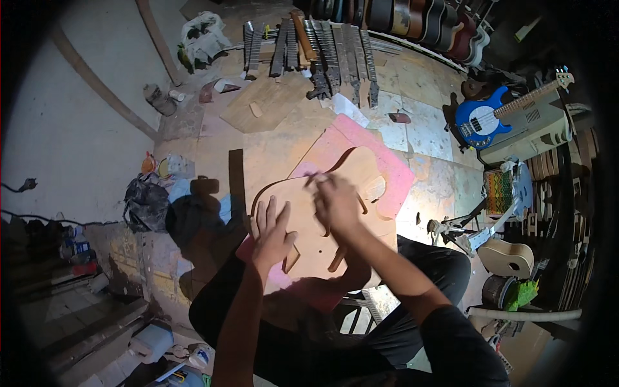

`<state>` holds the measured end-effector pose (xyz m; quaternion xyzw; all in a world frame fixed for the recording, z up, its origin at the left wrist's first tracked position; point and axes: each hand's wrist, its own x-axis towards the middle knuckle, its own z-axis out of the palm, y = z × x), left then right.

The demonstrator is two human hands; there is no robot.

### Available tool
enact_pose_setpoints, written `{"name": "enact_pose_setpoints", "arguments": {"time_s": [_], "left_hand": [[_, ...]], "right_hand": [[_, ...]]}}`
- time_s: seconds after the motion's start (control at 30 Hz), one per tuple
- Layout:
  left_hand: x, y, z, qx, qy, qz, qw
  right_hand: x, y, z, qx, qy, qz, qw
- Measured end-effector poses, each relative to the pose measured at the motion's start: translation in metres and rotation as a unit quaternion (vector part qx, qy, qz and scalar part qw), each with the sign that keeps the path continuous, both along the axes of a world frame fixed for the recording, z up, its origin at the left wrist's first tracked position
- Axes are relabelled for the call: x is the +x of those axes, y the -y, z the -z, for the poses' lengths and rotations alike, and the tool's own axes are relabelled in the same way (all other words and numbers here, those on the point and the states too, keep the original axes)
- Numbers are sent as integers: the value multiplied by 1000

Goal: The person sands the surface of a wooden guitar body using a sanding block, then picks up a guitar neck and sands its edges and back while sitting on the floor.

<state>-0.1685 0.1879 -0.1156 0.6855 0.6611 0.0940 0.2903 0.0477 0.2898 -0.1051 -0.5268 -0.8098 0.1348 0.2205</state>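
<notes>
A pale wooden guitar-body plate (305, 249) with curved edges and cutouts lies on pink boards (396, 174) over the person's lap. My left hand (271, 235) rests on the plate's left part, fingers spread. My right hand (335, 200) is bent over the plate's upper middle and smeared by motion; whether it holds anything is hidden.
Saws and long tools (303, 51) lie at the back, below a row of guitars (396, 19). A blue bass (480, 122) stands at the right, above an acoustic guitar (503, 258). At the left are a black bag (145, 200) and a white wall (71, 129).
</notes>
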Motion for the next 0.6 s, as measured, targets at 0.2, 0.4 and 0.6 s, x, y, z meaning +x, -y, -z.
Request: {"name": "enact_pose_setpoints", "arguments": {"time_s": [0.2,0.4,0.6], "left_hand": [[-50,-19,14,20,259,-226,939],[-78,0,63,-22,381,-341,859],[-62,-6,44,-103,428,-385,811]], "right_hand": [[-12,-17,10,53,39,212,975],[-85,42,-1,46,21,-58,997],[-104,15,1,53,53,53,996]]}}
